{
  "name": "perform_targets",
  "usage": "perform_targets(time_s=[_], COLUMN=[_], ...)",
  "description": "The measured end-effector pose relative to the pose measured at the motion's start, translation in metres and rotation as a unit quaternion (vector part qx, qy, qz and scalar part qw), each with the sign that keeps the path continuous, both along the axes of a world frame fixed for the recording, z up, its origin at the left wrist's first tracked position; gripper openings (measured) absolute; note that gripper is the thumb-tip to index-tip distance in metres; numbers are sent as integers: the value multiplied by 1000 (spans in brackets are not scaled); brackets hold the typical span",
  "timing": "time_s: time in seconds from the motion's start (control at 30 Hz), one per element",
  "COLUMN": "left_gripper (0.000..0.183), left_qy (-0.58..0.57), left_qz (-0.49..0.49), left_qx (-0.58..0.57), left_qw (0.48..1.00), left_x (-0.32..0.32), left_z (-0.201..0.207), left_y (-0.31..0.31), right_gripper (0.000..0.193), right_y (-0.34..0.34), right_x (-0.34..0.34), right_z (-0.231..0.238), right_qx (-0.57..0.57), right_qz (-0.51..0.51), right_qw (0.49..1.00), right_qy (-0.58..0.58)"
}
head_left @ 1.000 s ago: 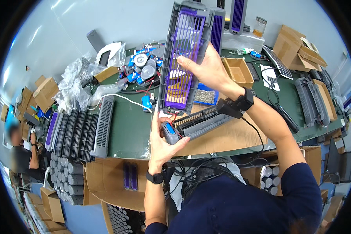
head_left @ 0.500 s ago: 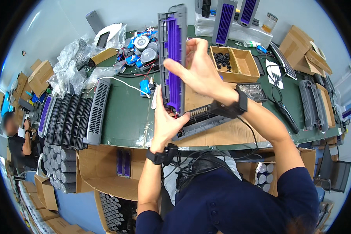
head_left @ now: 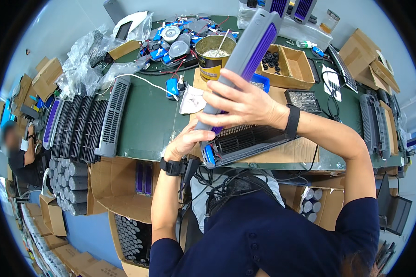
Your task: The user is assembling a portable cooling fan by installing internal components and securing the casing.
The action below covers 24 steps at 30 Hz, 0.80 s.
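A long grey fan housing cover with a purple grille (head_left: 243, 54) is in both of my hands, tilted with its far end up to the right. My right hand (head_left: 247, 104) spreads its fingers across the cover's grey side. At its near end, my left hand (head_left: 184, 142) grips the cover with thumb and fingers. Just below lies the other grey housing half (head_left: 263, 153), with a black fan roller (head_left: 247, 142) in it. A blue battery (head_left: 210, 154) shows at that half's left end. Whether the two housing parts touch there is hidden by my hands.
Behind the cover stand a tin (head_left: 211, 64) with a stick in it and a cardboard tray (head_left: 291, 67) with black parts. Left are several black rollers (head_left: 81, 129) and a grey housing (head_left: 114, 117). Motors and blue batteries (head_left: 173, 41) pile up at the back. A co-worker (head_left: 21, 145) sits far left.
The cover has turned from showing its purple inside to showing its grey outer side. It has tilted to the right and its near end has come down over the lower housing half.
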<state>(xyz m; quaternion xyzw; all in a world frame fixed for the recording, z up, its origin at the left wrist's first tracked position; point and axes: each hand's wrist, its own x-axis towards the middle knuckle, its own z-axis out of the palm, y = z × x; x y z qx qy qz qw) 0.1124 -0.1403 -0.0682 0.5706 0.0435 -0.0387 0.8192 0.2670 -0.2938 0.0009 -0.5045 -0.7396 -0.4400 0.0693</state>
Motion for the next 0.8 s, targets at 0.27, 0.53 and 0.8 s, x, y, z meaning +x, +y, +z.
perform_targets(time_s=[0.27,0.53,0.8], left_gripper=[93,98,106], left_qy=[-124,-109,-135], left_qz=[120,168,183], left_qx=[416,366,264], left_qw=[893,909,937], left_x=[-32,-29,-27], left_z=[-5,2,15], left_y=[-31,-33,-40], right_gripper=[63,82,93], right_y=[-16,-58,-68], right_x=[-1,16,6], right_z=[34,39,19], right_qx=[-198,-428,-355], right_qz=[-126,-123,-59], right_qw=[968,795,818], right_qy=[87,412,448])
